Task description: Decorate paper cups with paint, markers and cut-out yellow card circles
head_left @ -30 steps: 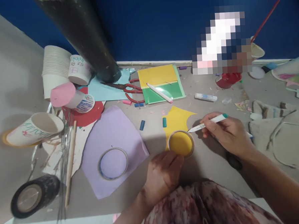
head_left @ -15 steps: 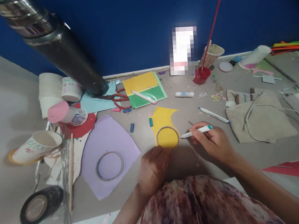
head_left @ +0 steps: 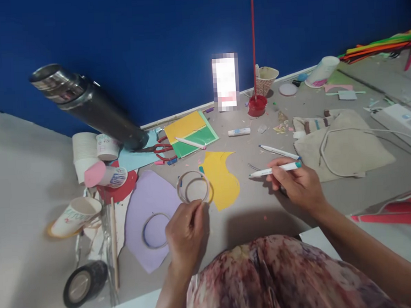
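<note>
My left hand [head_left: 187,233] pinches the lower edge of a thin cardboard ring [head_left: 177,192], holding it up left of a yellow paper piece [head_left: 221,183]. Between the fingers of my right hand [head_left: 298,183] is a white marker [head_left: 278,169] with a green end, its tip pointing left, over the table and right of the yellow paper. A second ring [head_left: 144,235] lies on a purple paper sheet [head_left: 142,194] beside my left hand, which hides part of it. Another marker [head_left: 279,152], white and blue, rests just beyond my right hand.
Tall dark flask [head_left: 100,109] leans at back left, near red-handled scissors [head_left: 164,149] and paper cups [head_left: 84,153]. A black tape roll [head_left: 84,284] lies front left. At the back stands a red pot [head_left: 257,107] holding a tall stick. A beige cloth pouch [head_left: 360,150] lies right.
My left hand has lifted the ring off the yellow paper and carried it left. My right hand's marker has come away from the ring's edge. The head view has shifted.
</note>
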Available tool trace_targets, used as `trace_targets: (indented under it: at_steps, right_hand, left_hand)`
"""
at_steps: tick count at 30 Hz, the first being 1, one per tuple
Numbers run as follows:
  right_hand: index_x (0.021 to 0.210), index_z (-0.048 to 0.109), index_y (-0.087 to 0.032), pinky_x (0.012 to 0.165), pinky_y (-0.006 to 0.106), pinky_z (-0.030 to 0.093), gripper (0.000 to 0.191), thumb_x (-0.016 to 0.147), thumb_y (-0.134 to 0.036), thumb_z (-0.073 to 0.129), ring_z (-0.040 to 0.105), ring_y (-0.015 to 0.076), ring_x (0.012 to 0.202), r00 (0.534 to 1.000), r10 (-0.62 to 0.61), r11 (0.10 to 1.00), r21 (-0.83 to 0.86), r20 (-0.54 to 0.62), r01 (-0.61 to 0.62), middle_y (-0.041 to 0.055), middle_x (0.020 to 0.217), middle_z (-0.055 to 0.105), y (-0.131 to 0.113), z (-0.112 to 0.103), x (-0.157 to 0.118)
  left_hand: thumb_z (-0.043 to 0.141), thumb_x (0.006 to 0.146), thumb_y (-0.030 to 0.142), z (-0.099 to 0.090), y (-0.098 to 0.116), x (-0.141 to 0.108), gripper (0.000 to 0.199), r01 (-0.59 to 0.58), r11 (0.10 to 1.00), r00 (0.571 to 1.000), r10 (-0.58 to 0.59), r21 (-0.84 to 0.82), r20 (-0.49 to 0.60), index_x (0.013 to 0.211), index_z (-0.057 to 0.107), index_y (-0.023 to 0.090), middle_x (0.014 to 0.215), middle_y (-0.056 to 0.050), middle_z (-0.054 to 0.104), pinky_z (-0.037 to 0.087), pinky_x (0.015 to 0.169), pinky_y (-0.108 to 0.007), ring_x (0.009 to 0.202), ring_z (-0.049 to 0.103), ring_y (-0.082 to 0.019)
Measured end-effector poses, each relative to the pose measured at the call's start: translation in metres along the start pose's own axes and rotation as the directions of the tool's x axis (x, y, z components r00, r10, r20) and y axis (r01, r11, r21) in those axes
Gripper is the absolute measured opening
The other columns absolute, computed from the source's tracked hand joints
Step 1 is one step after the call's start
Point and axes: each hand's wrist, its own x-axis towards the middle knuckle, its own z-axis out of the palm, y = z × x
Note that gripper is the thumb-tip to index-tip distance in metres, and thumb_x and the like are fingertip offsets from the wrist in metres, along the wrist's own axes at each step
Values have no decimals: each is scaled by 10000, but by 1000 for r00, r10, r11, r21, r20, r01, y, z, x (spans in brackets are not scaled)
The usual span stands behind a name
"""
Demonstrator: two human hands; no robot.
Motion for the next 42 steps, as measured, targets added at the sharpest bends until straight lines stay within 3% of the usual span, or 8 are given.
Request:
trace_targets:
  at_steps: [5, 12, 17, 20, 23, 29, 35, 42]
  right_hand:
    - [1027, 693, -193, 529, 249, 532, 316, 1009, -480, 562, 644, 138, 523, 1000, -2, 1000, -7, 15, 2, 18, 703, 722, 12, 3, -5]
    - [1041, 717, -187, 544, 247, 536, 297, 982, -441, 576, 661, 142, 528, 999, 18, 1000, 8, 44, -19, 29, 743, 757, 19, 3, -8]
    - [1020, 731, -192, 546, 242, 519, 262, 954, -401, 589, 666, 143, 523, 999, 16, 1000, 9, 45, -16, 27, 725, 767, 22, -1, -9]
    - [1018, 738, -199, 552, 254, 503, 263, 955, -398, 578, 665, 149, 517, 999, -9, 999, -34, 52, 11, 19, 700, 761, 24, -4, -9]
    - [1019, 744, -209, 568, 274, 497, 270, 958, -397, 559, 667, 162, 529, 996, -68, 993, -94, 64, 74, 20, 699, 762, 25, -4, -9]
    - [977, 753, -240, 640, 307, 517, 249, 953, -380, 549, 709, 200, 599, 985, -153, 973, -161, 79, 164, 24, 645, 740, 26, -3, -10]
    - [1003, 759, -262, 661, 326, 526, 252, 966, -406, 556, 748, 232, 689, 986, -138, 971, -182, 94, 153, 33, 675, 751, 30, -3, -12]
    - [995, 762, -269, 742, 333, 558, 226, 955, -383, 570, 774, 241, 792, 982, -155, 963, -207, 107, 174, 59, 878, 825, 32, -2, -11]
  left_hand:
    - [591, 1009, 275, -15, -21, -9, 210, 33, 978, 999, -39, 208, 28, 903, 744, 178, 683, 4, 686, 416, 594, -238, 591, 624, -121]
    - [558, 995, 323, -19, -28, -9, 221, 206, 908, 965, -250, 366, 75, 952, 739, 203, 794, -38, 744, 418, 642, -284, 711, 666, -186]
    - [566, 980, 327, -12, -12, 6, 219, 243, 875, 958, -283, 419, 36, 1074, 702, 184, 887, -59, 694, 442, 687, -311, 772, 643, -207]
    - [609, 971, 356, 3, 8, 16, 191, 138, 923, 966, -205, 358, 156, 1028, 695, 194, 938, -70, 665, 486, 773, -336, 890, 652, -234]
    - [650, 943, 354, 19, 24, 24, 226, 115, 927, 932, -225, 356, 285, 1108, 659, 200, 1067, -101, 644, 512, 883, -390, 1059, 633, -280]
    - [745, 852, 383, 31, 35, 42, 376, 338, 841, 820, -483, 422, 306, 1137, 596, 187, 1192, -115, 606, 503, 968, -460, 1217, 585, -320]
    - [756, 826, 310, 39, 33, 58, 311, 477, 805, 741, -584, 353, 331, 1070, 608, 187, 1103, -68, 621, 489, 866, -371, 1038, 627, -241]
    - [655, 846, 209, 41, 28, 57, 79, 566, 800, 722, -598, 200, 348, 794, 595, 210, 807, 8, 650, 417, 683, -293, 732, 590, -165]
